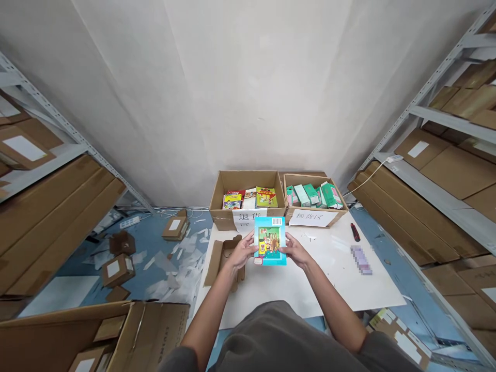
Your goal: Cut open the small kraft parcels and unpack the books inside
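A light-blue book (274,223) with a barcode and a colourful picture is held up over the white table (298,292). My left hand (245,251) grips its left edge, while my right hand (295,251) grips the right edge. Below my left hand lies an opened small cardboard box (214,262). Just beyond the book stands a cardboard box (222,219) with a paper label, holding several colourful books (266,197). To its right, another labelled cardboard box (284,204) contains several green and white small boxes (310,194).
A red and black box cutter (355,232) and a blurred purple item (361,260) lie on the table's right side. Shelves with cartons (445,160) flank both sides. A large open carton (158,330) stands at lower left. Paper scraps (166,274) and small boxes (118,269) litter the blue floor.
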A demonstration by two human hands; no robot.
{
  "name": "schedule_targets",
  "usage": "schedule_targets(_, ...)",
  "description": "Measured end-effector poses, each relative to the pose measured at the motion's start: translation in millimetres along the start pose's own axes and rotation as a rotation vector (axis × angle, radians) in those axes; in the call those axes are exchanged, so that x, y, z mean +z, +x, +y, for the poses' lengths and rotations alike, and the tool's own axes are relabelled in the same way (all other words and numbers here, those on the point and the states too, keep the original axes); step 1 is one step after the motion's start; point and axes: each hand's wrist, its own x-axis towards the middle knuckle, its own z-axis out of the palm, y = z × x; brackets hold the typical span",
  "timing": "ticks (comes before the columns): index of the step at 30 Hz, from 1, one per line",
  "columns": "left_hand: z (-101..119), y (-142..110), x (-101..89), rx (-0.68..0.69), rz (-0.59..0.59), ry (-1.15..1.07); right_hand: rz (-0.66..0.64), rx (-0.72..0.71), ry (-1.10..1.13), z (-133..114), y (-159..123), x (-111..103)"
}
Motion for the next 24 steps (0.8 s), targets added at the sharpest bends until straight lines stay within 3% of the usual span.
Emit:
schedule_targets(4,-13.1,5.3,9.7,0.122,0.330,0.237,0.097,-0.058,0.010,-5.4,-0.5,4.1)
schedule_targets(5,-16.8,6.4,16.3,0.134,0.334,0.278,0.099,-0.092,-0.005,-6.1,0.2,7.3)
schedule_targets(8,-25.9,10.3,39.2,0.148,0.190,0.288,-0.026,-0.184,-0.069,-3.5,4.9,21.2)
schedule_targets(11,-26.1,14.1,45.5,0.175,0.162,0.226,-0.112,-0.207,-0.127,2.3,14.1,28.4)
schedule_targets(16,-7.1,12.3,5.2,0.071,0.153,-0.005,0.249,-0.137,-0.173,-0.7,35.2,6.1)
schedule_targets(19,1.5,13.6,-18.5,-0.011,0.130,-0.090,0.177,-0.017,-0.073,-9.3,47.1,-6.5)
schedule_targets(21,3.5,19.2,-27.8,-0.028,0.134,-0.113,0.085,0.009,0.010,-15.3,56.2,-9.2)
schedule_targets(24,4.1,35.9,-38.1,-0.038,0.128,-0.136,0.075,0.017,0.047,-22.9,75.9,-11.3)
